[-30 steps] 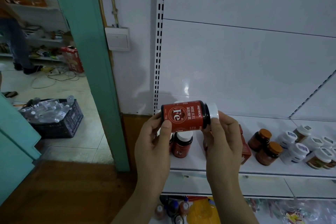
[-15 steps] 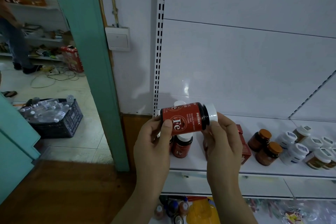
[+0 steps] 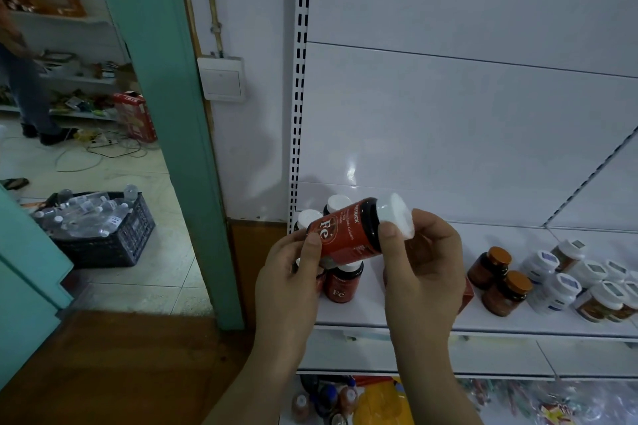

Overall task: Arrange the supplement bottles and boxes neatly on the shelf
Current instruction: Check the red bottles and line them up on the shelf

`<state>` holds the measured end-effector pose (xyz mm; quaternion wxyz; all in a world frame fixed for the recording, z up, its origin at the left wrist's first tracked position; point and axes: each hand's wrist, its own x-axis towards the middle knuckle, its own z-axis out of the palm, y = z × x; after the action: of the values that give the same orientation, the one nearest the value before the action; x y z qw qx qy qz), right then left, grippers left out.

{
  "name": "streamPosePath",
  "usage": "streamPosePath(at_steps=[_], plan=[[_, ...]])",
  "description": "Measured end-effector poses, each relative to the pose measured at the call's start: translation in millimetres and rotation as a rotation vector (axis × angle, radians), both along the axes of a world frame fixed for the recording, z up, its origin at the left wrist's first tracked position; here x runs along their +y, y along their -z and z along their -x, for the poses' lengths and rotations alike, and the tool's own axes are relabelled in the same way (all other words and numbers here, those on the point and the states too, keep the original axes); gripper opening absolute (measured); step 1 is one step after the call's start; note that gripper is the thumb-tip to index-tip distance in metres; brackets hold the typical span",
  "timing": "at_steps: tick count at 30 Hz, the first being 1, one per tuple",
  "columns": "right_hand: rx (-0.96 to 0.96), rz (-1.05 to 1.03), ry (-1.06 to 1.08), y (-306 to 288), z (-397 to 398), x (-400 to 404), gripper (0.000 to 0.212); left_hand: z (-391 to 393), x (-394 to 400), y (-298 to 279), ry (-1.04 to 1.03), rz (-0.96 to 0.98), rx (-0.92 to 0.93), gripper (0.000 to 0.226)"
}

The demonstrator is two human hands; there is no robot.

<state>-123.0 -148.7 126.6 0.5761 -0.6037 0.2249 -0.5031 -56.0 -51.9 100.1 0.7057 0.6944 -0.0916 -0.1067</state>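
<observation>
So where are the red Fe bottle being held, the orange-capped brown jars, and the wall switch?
Red Fe bottle [image 3: 340, 236], head view, label.
Orange-capped brown jars [image 3: 489, 267], head view, left jar's body.
White wall switch [image 3: 221, 79], head view, faceplate.

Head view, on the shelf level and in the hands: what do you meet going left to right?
Left hand → red Fe bottle it holds with the right hand → two orange-capped amber bottles → cluster of white-capped bottles on the shelf.
</observation>
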Motion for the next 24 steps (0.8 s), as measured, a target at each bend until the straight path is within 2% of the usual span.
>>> streamPosePath(at_steps=[2,6,9,13,16,18,20,22,24], plan=[[-0.014,0.075,0.032,-1,0,2,0.042,0,-1,0,0.041,0.033,0.083,0.038],[-0.003,0.309,0.065,0,0,2,0.046,3,-5,1,0.111,0.058,0.177,0.052],[0.004,0.469,0.107,3,1,0,0.046,3,-8,4,0.14,0.051,0.215,0.043],[0.006,0.575,0.137,5,1,-1,0.05,3,-8,2,0.195,0.062,0.235,0.037],[-0.002,0.598,0.143,8,2,-2,0.046,4,-7,3,0.201,0.081,0.22,0.041],[0.0,0.587,0.15,9,3,-4,0.041,5,-7,2,0.181,0.112,0.204,0.044],[0.012,0.495,0.14,11,4,-7,0.031,8,-7,-5,0.161,0.168,0.191,0.033],[0.023,0.339,0.132,10,4,-9,0.022,11,-6,-11,0.146,0.229,0.156,0.028],[0.039,0.155,0.113,9,7,-10,0.022,14,-5,-14,0.132,0.228,0.035,0.032]])
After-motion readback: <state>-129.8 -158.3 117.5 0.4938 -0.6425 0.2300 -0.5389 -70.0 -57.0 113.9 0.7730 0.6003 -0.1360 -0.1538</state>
